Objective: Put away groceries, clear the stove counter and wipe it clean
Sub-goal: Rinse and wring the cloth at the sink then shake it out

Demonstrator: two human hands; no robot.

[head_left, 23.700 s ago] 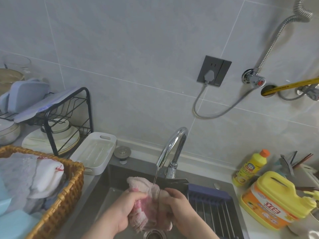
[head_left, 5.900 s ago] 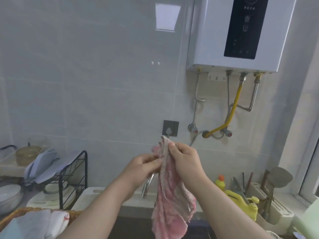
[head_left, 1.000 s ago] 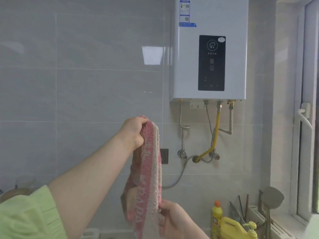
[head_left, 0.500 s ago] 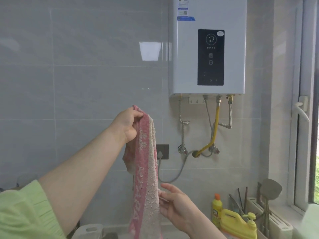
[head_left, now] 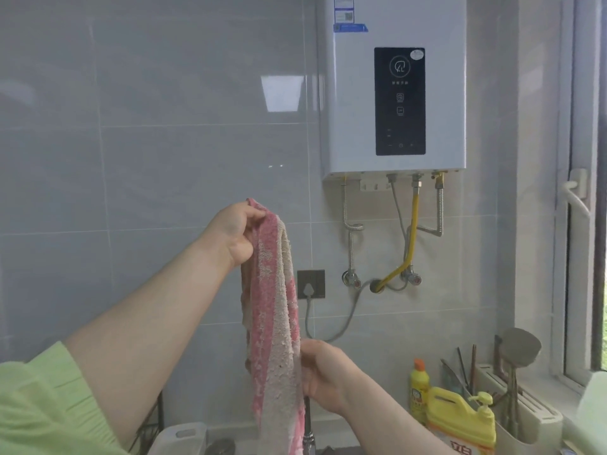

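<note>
A pink and beige cloth hangs long and folded in front of the grey tiled wall. My left hand is raised and pinches the cloth's top end. My right hand is lower, and its fingers curl around the cloth's middle from the right. The cloth's bottom end drops out of view at the lower edge. The sink and the counter are hidden below the frame.
A white water heater with hoses hangs on the wall at the upper right. A wall socket sits behind the cloth. Yellow detergent bottles and a utensil holder stand at the lower right, and a window is at the far right.
My right hand has closed around the cloth's middle; half a second ago it lay open beside it. My left hand keeps the top end raised.
</note>
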